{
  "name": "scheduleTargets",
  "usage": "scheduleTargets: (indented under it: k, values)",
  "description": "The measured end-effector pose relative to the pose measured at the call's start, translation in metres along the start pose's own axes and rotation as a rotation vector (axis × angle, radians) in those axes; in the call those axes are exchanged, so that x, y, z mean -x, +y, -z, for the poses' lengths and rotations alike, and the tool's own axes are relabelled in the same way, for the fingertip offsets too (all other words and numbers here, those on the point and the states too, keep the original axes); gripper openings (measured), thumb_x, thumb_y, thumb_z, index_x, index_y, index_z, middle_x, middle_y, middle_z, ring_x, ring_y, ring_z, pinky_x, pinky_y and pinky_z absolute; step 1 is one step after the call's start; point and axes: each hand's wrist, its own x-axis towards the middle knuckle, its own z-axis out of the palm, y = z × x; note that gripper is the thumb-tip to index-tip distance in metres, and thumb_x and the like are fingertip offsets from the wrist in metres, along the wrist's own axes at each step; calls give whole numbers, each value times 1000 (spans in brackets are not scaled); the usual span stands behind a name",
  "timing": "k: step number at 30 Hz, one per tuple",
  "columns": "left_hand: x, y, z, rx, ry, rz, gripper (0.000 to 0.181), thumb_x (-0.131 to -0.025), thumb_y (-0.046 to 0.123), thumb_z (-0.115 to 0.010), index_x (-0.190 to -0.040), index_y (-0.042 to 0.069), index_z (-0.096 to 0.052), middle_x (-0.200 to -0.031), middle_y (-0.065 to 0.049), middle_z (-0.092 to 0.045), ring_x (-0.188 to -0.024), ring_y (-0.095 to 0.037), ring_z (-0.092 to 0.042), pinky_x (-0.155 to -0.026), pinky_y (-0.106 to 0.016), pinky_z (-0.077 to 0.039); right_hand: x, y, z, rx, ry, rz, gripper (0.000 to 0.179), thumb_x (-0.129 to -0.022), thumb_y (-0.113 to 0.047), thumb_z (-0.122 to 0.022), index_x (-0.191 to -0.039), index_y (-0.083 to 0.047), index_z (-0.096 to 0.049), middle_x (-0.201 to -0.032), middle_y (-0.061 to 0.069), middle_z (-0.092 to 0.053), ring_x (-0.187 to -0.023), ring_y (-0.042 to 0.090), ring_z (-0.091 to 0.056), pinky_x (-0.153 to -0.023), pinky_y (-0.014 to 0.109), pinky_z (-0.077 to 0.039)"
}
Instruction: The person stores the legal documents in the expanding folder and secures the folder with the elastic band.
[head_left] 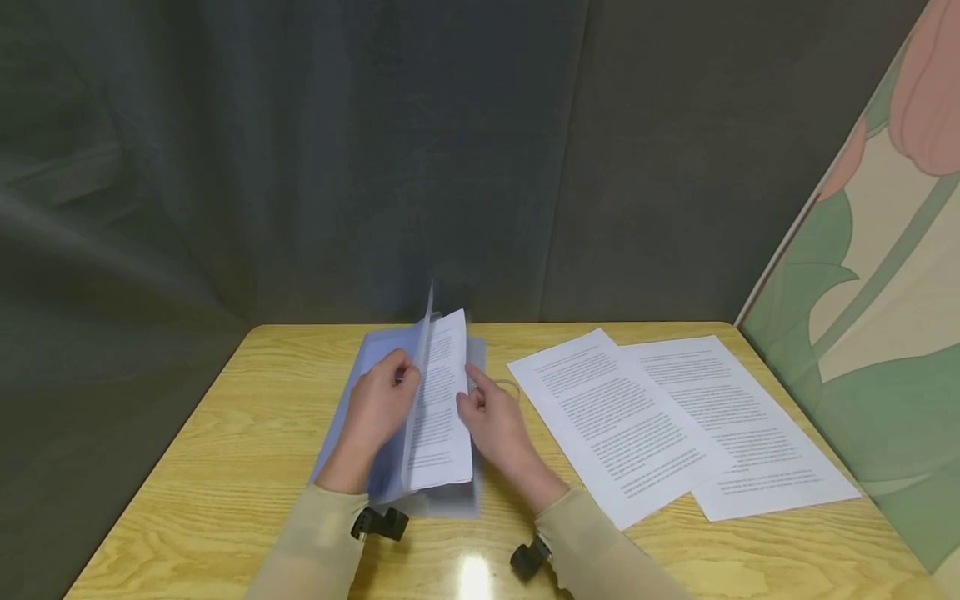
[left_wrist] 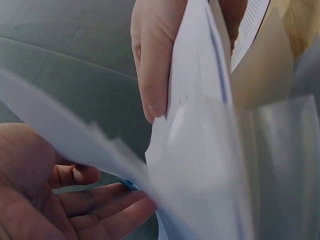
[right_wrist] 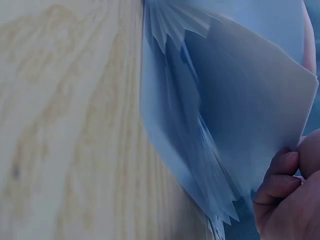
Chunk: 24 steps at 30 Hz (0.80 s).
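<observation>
A translucent blue folder [head_left: 386,340] with clear plastic pages lies open on the table. Printed paper sheets [head_left: 444,408] stand tilted up between its pages. My right hand [head_left: 495,423] pinches their right edge between thumb and curled fingers, seen also in the right wrist view, where the paper [right_wrist: 250,95] rises from the fanned plastic pages [right_wrist: 200,150]. On the other side, my left hand [head_left: 378,404] is beside a raised clear page [head_left: 415,417]. In the left wrist view its fingers [left_wrist: 112,220] are loosely bent against that page, near a small blue piece [left_wrist: 128,184].
Two printed sheets lie on the right of the wooden table [head_left: 217,433], the nearer one [head_left: 615,425] overlapping the farther one [head_left: 772,442]. A dark curtain [head_left: 420,167] hangs behind the table, and a flower-patterned panel [head_left: 885,292] stands along the right side.
</observation>
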Motion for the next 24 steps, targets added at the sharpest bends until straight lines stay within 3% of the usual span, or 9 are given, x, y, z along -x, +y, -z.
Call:
scheduleTargets:
  k: [15, 19, 24]
  values:
    - [0, 8, -4, 38, 19, -7, 13, -102, 13, -55, -91, 12, -61, -81, -5, -63, -74, -27, -57, -68, -39, -46, 3, 1, -3, 59, 62, -25, 50, -108, -19, -67, -156, -5, -61, -67, -6, -52, -56, 9, -44, -53, 26, -35]
    - [-1, 8, -3, 46, 32, 7, 12, -102, 15, -55, -92, 13, -62, -81, -4, -61, -76, -27, -56, -69, -40, -45, 2, 2, -1, 62, 66, -37, 46, -112, -26, -65, -154, -10, -64, -76, -4, -57, -64, 11, -49, -60, 28, -41]
    - [-2, 7, -1, 62, 40, 12, 12, -101, 14, -55, -91, 13, -61, -77, -3, -56, -75, -28, -55, -67, -40, -43, 1, 4, 1, 62, 84, -41, 38, -112, -20, -63, -149, -13, -70, -94, 2, -66, -80, 15, -57, -72, 32, -48]
